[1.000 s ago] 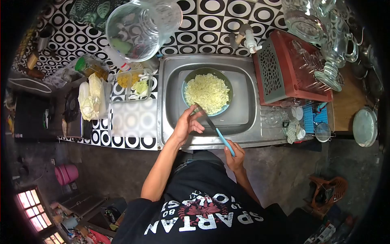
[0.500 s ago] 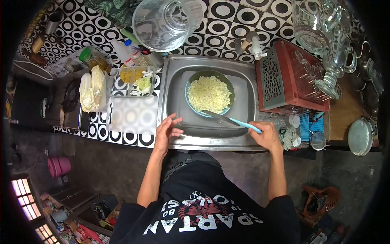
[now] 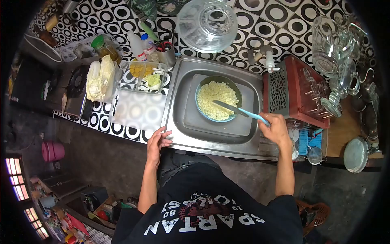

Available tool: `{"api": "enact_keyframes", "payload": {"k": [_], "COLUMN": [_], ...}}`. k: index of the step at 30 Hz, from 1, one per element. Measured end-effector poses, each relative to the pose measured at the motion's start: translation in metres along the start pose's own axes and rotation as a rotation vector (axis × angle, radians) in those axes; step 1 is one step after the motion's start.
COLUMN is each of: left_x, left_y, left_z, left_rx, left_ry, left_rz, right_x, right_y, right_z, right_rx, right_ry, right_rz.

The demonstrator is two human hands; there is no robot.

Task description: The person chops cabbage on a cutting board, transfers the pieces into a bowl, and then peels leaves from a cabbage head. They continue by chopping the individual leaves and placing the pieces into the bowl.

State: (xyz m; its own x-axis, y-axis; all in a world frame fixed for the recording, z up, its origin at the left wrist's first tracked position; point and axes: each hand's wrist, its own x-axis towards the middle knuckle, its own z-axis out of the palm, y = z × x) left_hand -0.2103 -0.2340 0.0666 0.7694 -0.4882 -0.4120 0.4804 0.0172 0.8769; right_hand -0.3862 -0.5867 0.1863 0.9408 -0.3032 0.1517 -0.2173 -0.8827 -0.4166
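My right hand (image 3: 276,128) is closed around the light blue handle of a knife (image 3: 227,106). The grey blade reaches over a bowl (image 3: 234,87) filled with pale, finely chopped cabbage (image 3: 215,92), its tip overlapping the pieces. Under the bowl lies a grey rectangular board (image 3: 190,116) inside the steel sink (image 3: 174,130). My left hand (image 3: 156,143) rests at the front left corner of the sink rim, holding nothing, with fingers apart.
Left of the sink are a translucent mat (image 3: 136,106), a divided container (image 3: 140,86) of cut vegetables and whole napa cabbage (image 3: 97,83). Bottles (image 3: 149,48) and a large glass bowl (image 3: 207,26) stand behind. A red rack (image 3: 298,95) with glassware is at right.
The view has shifted, so the counter appears moved. The knife tip has gone further over the chopped cabbage. My left hand has lowered from above the sink edge to its front left corner.
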Motion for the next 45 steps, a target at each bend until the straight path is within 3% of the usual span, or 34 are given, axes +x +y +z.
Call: {"api": "enact_keyframes", "payload": {"k": [1,4,9,12,16,19,21,24,34,39,43,45], "left_x": [0.0,-0.001,0.001,0.001,0.006,0.006,0.006,0.006,0.009,0.011,0.01,0.01], "left_y": [-0.002,-0.005,-0.004,0.002,-0.002,0.001,0.002,0.001,-0.002,-0.003,0.001,0.002], "left_z": [-0.001,0.002,0.014,0.02,0.023,0.024,0.021,0.015,0.006,0.009,0.013,0.01], "left_rx": [-0.005,-0.003,0.024,0.03,0.026,0.038,0.047,0.037,0.014,-0.01,0.008,0.011], "left_ry": [0.005,-0.002,-0.056,-0.072,-0.099,-0.101,-0.094,-0.064,-0.025,-0.035,-0.051,-0.047], "left_rz": [0.003,0.009,-0.005,-0.019,-0.034,-0.04,-0.024,-0.012,-0.023,-0.035,-0.04,-0.027], "right_x": [-0.001,-0.007,-0.024,-0.031,-0.035,-0.032,-0.033,-0.028,-0.026,-0.016,-0.022,-0.024], "right_y": [-0.002,-0.008,0.001,-0.013,-0.035,-0.041,-0.034,-0.021,-0.042,-0.024,-0.034,-0.047], "right_z": [0.002,0.017,0.055,0.077,0.111,0.116,0.115,0.11,0.115,0.123,0.164,0.169], "right_rx": [-0.001,0.131,-0.017,-0.039,0.075,0.091,0.103,0.034,0.164,0.104,0.156,0.214], "right_ry": [-0.003,0.256,0.182,0.093,0.189,0.089,0.242,0.288,0.18,0.343,0.365,0.349], "right_rz": [-0.007,0.192,0.259,0.47,0.396,0.377,0.378,0.46,0.329,0.426,0.26,0.276]}}
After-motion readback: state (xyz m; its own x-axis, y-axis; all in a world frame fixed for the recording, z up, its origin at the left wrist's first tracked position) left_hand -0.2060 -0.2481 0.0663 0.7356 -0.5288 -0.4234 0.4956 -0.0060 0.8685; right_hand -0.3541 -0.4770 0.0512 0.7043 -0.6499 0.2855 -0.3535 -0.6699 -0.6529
